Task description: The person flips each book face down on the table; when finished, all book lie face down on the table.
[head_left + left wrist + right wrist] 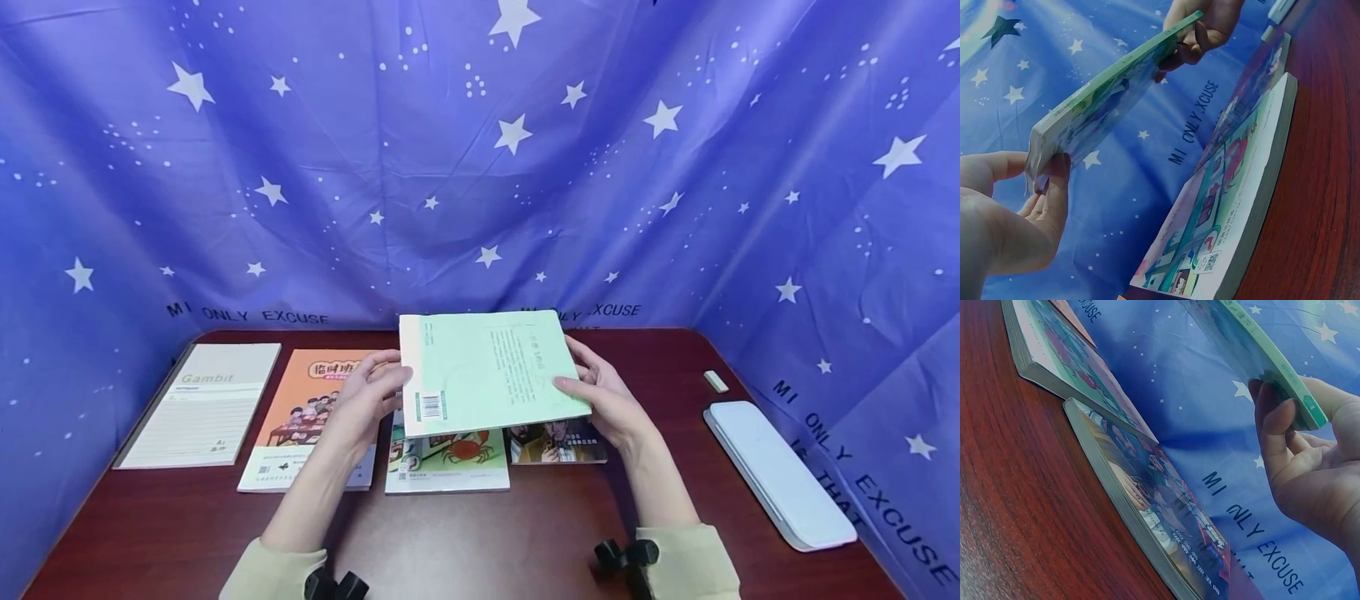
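Fingers [1277,422] of the left hand [360,408] and the right hand [617,402] are pinching a green book [472,375] by its two short ends, thumbs lying on the upper face, fingertips curling underneath; I am reading this remotely off three feeds. Behind, a starry blue curtain [420,150] is hanging; before it a red-brown table [547,537] is bearing a row: a Gambit notebook [202,408], an orange book [288,379], a crab-cover book [450,479] and, just beside that, a dark-cover book [558,446], partly hidden. Green book is hovering above these last two; its long axis is running left to right, pale-strip end pointing left, barcode [431,407] sitting toward the near left corner, printed face tilting toward the head camera. I am judging it light, thin and bendable, yet stiff enough to span two hands; its cover is probably slightly slippery, its corners prone to creasing; holding mid-way along the short ends is looking sound. At the table's right side a pale blue case [780,475] is lying; beyond it a small whitish block [716,382], perhaps an eraser, is resting.
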A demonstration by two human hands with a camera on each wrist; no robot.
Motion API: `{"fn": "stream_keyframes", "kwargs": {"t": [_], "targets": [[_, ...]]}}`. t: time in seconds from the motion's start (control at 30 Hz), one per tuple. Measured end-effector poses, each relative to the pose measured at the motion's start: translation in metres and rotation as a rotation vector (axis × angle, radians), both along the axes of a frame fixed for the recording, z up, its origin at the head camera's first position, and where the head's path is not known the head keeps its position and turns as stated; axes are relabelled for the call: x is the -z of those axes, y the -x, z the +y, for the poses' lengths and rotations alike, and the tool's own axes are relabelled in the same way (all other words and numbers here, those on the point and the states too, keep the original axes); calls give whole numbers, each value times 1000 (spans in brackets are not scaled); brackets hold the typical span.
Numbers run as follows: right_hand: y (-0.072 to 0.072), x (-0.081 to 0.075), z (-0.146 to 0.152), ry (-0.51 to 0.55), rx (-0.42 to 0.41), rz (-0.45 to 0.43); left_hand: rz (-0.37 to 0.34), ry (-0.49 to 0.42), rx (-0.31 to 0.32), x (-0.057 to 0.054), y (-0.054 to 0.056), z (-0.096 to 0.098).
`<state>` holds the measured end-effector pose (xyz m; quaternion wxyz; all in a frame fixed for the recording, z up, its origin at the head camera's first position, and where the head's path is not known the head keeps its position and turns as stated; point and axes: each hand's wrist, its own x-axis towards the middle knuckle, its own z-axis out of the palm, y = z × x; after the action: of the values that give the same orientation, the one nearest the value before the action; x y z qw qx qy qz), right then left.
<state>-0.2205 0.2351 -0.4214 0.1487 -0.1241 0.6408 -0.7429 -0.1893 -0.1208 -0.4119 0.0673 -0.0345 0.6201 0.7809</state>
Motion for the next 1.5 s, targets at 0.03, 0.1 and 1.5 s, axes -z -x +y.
{"fn": "stream_keyframes", "kwargs": {"t": [0.03,0.1,1.5], "targets": [[0,-1,1,-2,13,-1,4,-6,5,0,0,0],[1,-1,2,-7,31,-9,7,-12,17,-1,1,1],[33,-20,59,-363,30,-105,-3,28,183,13,-18,62]]}}
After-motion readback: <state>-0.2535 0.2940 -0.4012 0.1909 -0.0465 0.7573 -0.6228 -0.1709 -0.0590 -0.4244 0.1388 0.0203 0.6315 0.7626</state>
